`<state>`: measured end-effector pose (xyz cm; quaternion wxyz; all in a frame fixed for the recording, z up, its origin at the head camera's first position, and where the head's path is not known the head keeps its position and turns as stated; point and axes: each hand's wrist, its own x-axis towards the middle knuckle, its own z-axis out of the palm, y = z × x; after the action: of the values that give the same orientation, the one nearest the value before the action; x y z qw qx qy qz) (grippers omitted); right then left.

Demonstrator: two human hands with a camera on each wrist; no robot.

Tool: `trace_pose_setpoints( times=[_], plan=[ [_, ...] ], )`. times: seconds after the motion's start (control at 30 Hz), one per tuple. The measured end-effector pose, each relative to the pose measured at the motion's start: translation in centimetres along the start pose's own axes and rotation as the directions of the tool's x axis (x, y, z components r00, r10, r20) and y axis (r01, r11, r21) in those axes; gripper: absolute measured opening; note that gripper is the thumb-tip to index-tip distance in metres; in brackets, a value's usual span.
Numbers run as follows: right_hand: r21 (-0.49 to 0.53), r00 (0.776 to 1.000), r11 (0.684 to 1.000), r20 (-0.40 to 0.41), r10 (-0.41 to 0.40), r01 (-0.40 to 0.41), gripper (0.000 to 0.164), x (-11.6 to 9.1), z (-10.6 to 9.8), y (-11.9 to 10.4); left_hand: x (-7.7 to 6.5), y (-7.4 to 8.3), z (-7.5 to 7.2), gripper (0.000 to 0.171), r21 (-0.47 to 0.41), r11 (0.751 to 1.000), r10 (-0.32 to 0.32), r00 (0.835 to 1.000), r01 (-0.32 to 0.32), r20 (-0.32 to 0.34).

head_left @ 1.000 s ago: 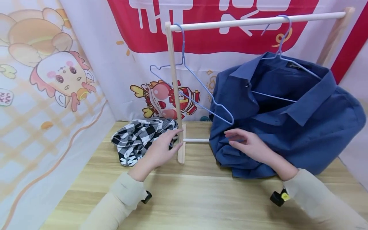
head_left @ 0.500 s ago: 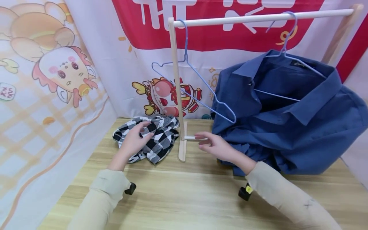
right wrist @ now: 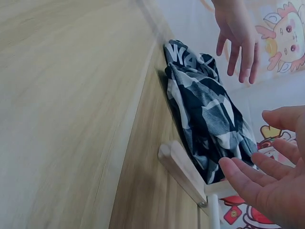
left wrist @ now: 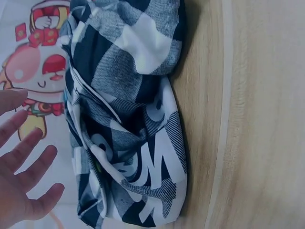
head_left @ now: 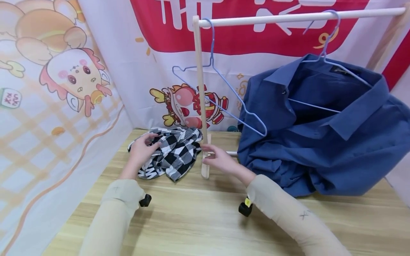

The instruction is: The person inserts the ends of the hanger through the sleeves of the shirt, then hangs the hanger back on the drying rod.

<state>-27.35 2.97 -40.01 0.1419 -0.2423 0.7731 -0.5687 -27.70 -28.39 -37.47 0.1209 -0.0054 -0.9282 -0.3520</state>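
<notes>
A crumpled black-and-white checked garment (head_left: 179,153) with white lettering lies on the table by the rack's left foot. Over its left part hovers my left hand (head_left: 141,151), fingers spread and holding nothing; the left wrist view shows the hand (left wrist: 28,167) apart from the cloth. My right hand (head_left: 221,160) is at the rack's left post, fingers relaxed and nothing in them. In the right wrist view that hand (right wrist: 271,176) is to the near side of the checked garment (right wrist: 205,105), palm facing it.
A blue hanger (head_left: 230,89) without clothes hangs at the left end of the wooden rack (head_left: 200,71). To the right, a navy shirt (head_left: 320,153) hangs on another blue hanger (head_left: 326,42), its lower part bunched on the table (head_left: 192,220). Printed cloth walls stand behind and left.
Both hands have moved left: the left from the post to over the checked garment, the right from the navy shirt to the post. The view has shifted slightly.
</notes>
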Motion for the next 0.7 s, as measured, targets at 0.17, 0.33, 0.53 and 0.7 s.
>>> trace_pose_setpoints(
  times=[0.17, 0.33, 0.53, 0.7],
  plan=[
    [-0.003, 0.999, 0.999, -0.029, 0.046, -0.046, 0.063, 1.5, 1.0, -0.2, 0.7, -0.6, 0.1, 0.043, 0.036, 0.999, -0.026, 1.0, 0.026, -0.007],
    [-0.011, 0.995, 0.997, -0.064, 0.077, -0.078, 0.064, 2.8, 2.0, -0.1, 1.2, -1.6, 0.3, 0.044, 0.063, 0.998, -0.006, 0.999, 0.008, -0.037],
    [-0.049, 0.993, 0.997, -0.106, 0.057, -0.063, 0.065, 3.8, 2.9, 0.0, 1.4, -2.7, 0.5, 0.048, 0.084, 0.995, -0.05, 0.997, 0.054, -0.05],
    [-0.1, 0.989, 0.994, -0.148, 0.024, -0.039, 0.065, 4.5, 3.6, 0.0, 1.2, -3.0, 0.6, 0.054, 0.095, 0.985, -0.139, 0.99, 0.142, -0.035]
  ],
)
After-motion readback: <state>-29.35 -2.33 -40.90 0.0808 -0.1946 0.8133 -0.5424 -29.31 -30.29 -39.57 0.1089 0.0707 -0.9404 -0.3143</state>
